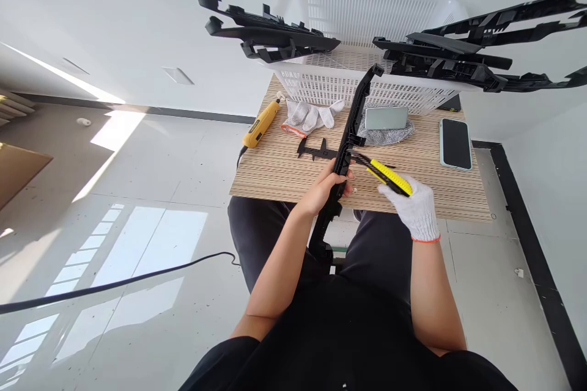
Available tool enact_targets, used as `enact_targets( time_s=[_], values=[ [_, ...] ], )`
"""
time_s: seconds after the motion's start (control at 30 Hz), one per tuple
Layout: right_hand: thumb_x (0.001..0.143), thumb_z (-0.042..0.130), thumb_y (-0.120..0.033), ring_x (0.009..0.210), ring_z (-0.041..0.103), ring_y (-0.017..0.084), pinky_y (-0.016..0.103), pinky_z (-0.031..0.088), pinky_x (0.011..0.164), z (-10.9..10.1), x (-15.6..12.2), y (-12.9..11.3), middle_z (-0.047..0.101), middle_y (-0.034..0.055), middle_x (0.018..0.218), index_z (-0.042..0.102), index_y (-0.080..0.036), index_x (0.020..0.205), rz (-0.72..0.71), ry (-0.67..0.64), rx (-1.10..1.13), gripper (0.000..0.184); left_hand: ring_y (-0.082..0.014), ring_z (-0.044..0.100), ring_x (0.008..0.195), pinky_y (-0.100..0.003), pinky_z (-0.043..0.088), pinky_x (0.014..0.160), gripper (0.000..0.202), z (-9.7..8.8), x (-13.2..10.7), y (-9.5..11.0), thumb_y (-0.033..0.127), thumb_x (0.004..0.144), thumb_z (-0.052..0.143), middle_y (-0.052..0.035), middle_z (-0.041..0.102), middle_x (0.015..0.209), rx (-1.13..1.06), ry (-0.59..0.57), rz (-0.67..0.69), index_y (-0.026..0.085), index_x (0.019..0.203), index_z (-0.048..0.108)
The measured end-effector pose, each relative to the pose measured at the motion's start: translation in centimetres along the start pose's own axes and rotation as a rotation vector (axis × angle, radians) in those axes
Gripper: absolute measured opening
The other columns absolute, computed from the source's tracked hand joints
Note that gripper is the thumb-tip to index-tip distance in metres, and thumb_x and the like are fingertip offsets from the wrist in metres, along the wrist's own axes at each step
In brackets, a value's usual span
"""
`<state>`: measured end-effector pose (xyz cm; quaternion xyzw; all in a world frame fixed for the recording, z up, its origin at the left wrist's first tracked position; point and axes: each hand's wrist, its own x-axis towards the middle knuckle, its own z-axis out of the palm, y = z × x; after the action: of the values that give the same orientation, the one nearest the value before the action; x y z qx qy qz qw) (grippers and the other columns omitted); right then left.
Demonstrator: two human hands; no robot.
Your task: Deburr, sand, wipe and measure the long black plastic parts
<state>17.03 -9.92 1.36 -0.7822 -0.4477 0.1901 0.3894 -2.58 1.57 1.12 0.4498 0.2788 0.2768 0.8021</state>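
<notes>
Trimming black plastic trim strip (349,128) with utility knife (384,175).
Bare left hand (323,190) closed round strip's lower half; gloved right hand (415,209) closed on yellow knife handle, blade tip touching strip just above left grip.

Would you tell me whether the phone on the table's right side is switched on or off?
It looks off: the phone lies flat, face up on the table, its screen uniformly black.
</notes>
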Motion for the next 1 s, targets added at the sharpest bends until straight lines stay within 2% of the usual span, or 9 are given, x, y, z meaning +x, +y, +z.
enact_targets(
  time_s=[0.07,0.2,0.33,0.43,0.5,0.67,0.83,0.9,1.0],
  values=[
    [0.073,0.077,-0.054,0.069,0.067,0.022,0.034,0.053,0.065,0.0,-0.1,0.3,0.073,0.0023,0.072,0.079,-0.019,0.097,0.075,0.093,0.038,0.042,-0.0123,0.063,0.070,-0.027,0.050,0.067,0.033,-0.1,0.2,-0.3,0.041,0.081,0.063,-0.0015,0.062,0.093,-0.030,0.007,0.002,0.018,0.105,0.058],
    [0.072,0.077,-0.051,0.062,0.062,0.019,0.032,0.050,0.059,-0.1,-0.2,0.8,0.069,0.0005,0.066,0.079,-0.019,0.098,0.113,0.117,0.110,0.042,-0.0106,0.057,0.057,-0.026,0.048,0.059,0.054,-0.1,0.3,-0.6,0.073,0.085,0.054,0.0000,0.059,0.074,-0.023,0.047,0.018,0.018,0.086,0.055],
    [0.071,0.078,-0.048,0.063,0.062,0.019,0.033,0.050,0.060,-0.2,-0.3,0.6,0.069,0.0002,0.067,0.079,-0.019,0.099,0.081,0.111,0.106,0.040,-0.0090,0.048,0.045,-0.026,0.041,0.046,0.064,0.1,0.2,-0.9,0.083,0.083,0.046,0.0024,0.051,0.062,0.046,0.063,0.070,0.020,0.074,0.050],
    [0.072,0.077,-0.047,0.062,0.062,0.019,0.032,0.050,0.060,-0.2,-0.4,0.4,0.068,-0.0003,0.065,0.079,-0.019,0.098,0.078,0.117,0.102,0.039,-0.0076,0.044,0.040,-0.024,0.035,0.040,0.062,0.3,0.0,-1.2,0.080,0.085,0.047,0.0035,0.049,0.061,0.067,0.098,0.110,0.019,0.076,0.053],
    [0.071,0.078,-0.047,0.064,0.063,0.019,0.032,0.050,0.061,-0.1,-0.4,0.4,0.069,0.0002,0.066,0.080,-0.019,0.095,0.084,0.118,0.111,0.037,-0.0078,0.046,0.042,-0.024,0.037,0.041,0.058,0.4,-0.1,-1.1,0.076,0.087,0.050,0.0036,0.051,0.064,0.065,0.108,0.128,0.019,0.085,0.059],
    [0.070,0.080,-0.047,0.071,0.066,0.021,0.033,0.052,0.063,-0.1,-0.3,0.5,0.073,0.0021,0.073,0.080,-0.019,0.092,0.089,0.114,0.117,0.036,-0.0103,0.056,0.072,-0.023,0.047,0.066,0.041,0.2,-0.8,-0.4,0.053,0.093,0.061,-0.0004,0.057,0.084,0.078,0.024,0.119,0.022,0.118,0.067],
    [0.070,0.079,-0.047,0.069,0.067,0.021,0.033,0.053,0.062,-0.1,-0.2,0.9,0.073,0.0022,0.071,0.079,-0.018,0.094,0.083,0.104,0.132,0.037,-0.0123,0.053,0.085,-0.027,0.046,0.079,0.044,-0.5,-1.6,-0.3,0.044,0.092,0.065,-0.0051,0.060,0.114,0.074,-0.062,0.067,0.028,0.133,0.064],
    [0.070,0.080,-0.047,0.069,0.068,0.022,0.033,0.054,0.062,-0.1,-0.3,0.9,0.074,0.0030,0.073,0.079,-0.018,0.096,0.076,0.096,0.159,0.039,-0.0141,0.053,0.089,-0.028,0.045,0.083,0.046,-0.7,-1.6,-0.4,0.042,0.090,0.067,-0.0056,0.061,0.115,0.118,-0.064,0.086,0.027,0.133,0.063],
    [0.068,0.082,-0.046,0.069,0.069,0.022,0.034,0.056,0.064,-0.3,-0.4,0.8,0.074,0.0037,0.075,0.079,-0.018,0.093,0.003,0.071,0.162,0.038,-0.0150,0.052,0.089,-0.027,0.043,0.085,0.041,-0.6,-1.6,-0.7,0.042,0.091,0.067,-0.0038,0.061,0.099,0.197,-0.039,0.140,0.023,0.127,0.066]
  ],
)
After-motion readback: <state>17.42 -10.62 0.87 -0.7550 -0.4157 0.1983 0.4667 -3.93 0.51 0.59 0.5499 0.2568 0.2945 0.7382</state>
